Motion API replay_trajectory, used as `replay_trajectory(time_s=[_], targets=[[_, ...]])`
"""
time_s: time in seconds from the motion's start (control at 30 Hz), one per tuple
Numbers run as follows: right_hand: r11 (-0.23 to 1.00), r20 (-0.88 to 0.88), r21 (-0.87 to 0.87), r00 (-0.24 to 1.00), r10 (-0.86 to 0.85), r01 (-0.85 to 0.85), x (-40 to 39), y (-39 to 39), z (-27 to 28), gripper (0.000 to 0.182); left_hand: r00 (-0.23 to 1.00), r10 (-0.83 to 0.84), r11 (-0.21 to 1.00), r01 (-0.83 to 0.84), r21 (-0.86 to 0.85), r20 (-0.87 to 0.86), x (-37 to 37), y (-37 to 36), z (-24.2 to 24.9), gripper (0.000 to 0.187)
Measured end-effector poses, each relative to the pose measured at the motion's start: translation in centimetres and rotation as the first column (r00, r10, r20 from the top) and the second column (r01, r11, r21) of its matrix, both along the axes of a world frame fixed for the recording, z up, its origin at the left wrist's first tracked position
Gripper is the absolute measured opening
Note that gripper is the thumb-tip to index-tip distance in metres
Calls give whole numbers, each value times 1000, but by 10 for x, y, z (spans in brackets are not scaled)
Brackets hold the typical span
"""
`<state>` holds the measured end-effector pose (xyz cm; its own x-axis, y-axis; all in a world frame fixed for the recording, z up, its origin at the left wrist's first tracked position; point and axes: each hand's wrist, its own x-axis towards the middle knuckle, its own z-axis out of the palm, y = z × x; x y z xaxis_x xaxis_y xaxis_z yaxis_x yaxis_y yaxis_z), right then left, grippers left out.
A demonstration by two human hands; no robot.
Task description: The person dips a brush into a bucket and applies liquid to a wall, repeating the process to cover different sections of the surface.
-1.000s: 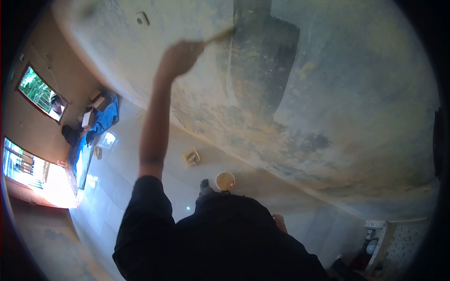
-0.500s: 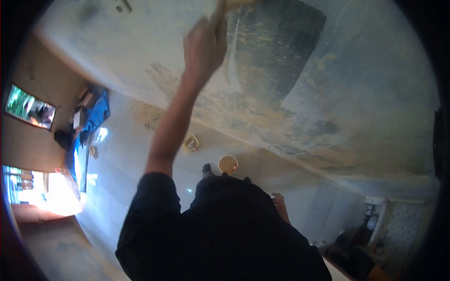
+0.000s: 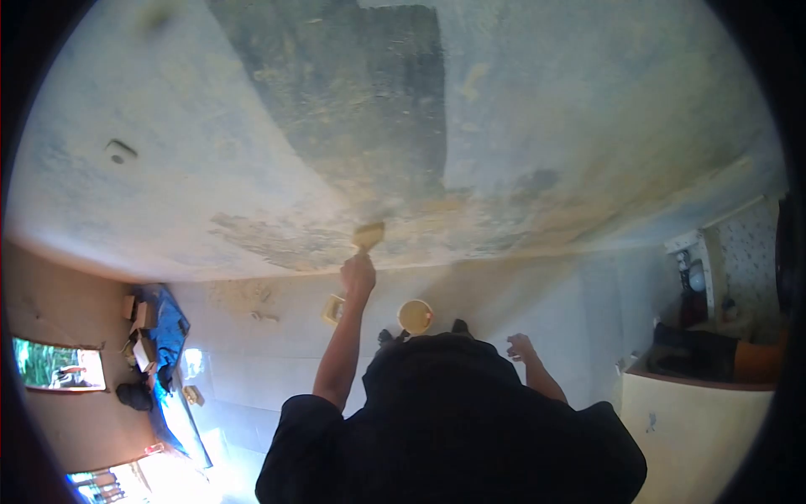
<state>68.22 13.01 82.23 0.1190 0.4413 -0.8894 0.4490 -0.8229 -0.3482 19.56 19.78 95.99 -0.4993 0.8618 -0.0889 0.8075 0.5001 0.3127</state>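
My left hand (image 3: 358, 274) is closed around the handle of a wide flat brush (image 3: 368, 234) with pale yellowish bristles. The brush is at the lower part of a patchy wall (image 3: 571, 109), below a large dark, damp-looking patch (image 3: 361, 92). Down at my right side hangs my right hand (image 3: 520, 346), fingers loosely bent and apart, with nothing visible in it. Near my feet stands a round bucket (image 3: 415, 317) with tan contents and a small reddish item at its rim. Left of it lies a small yellowish tray (image 3: 333, 309), partly behind my left forearm.
A blue sheet (image 3: 170, 323) and boxes (image 3: 144, 314) lie along the left wall. Debris (image 3: 262, 317) is scattered on the tiled floor (image 3: 252, 370). At right are a pale cabinet (image 3: 697, 428) and dark items (image 3: 693, 353). A small fixture (image 3: 121, 152) sits on the wall.
My left hand has brought the brush down from high on the wall to near its base. The view has turned, and the dark patch now shows farther left. My right hand still hangs low.
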Motion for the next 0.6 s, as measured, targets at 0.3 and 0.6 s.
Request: replay_trajectory(time_s=[0.3,0.6], targets=[[998,12,-21,998,57,-56,-21,-6,15,33,994,13,957,19,289,-109,-83,6,176,38],[838,-53,268,861,505,-475,8,4,-43,31,911,308,634,20,773,-275,-80,-33,421,41]])
